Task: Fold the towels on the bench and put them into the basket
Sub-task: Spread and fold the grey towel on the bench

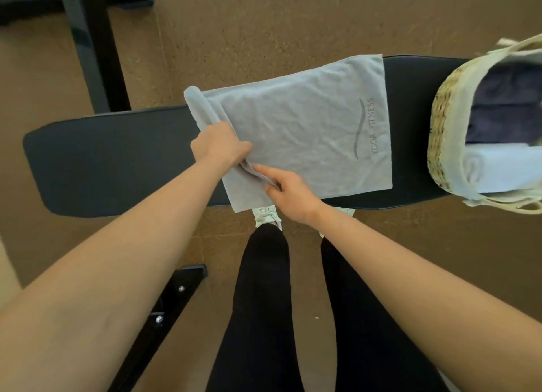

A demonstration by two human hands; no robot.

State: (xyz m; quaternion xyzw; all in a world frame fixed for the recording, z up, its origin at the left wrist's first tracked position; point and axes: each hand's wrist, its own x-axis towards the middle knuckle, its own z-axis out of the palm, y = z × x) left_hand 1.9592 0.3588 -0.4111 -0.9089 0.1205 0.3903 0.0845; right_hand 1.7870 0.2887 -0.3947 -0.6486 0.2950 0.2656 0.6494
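Grey towel (308, 133): pale grey, spread flat across the middle of the surface (117, 157), with "YOGA FITNESS" and a curved line printed along its right edge.
Towel's left edge: rolled into a short tube, running from far to near.
Towel's near-left corner: hangs just past the near edge of the surface.
Hold: the left grip (220, 145) curls round the roll; the right grip (289, 193) pinches a raised fold just beside it.
Basket (443, 133): woven straw with a pale cloth liner, standing on the right end of the surface.
Basket contents: a dark towel (504, 107) on the far side, a pale folded towel (498, 168) on the near side.
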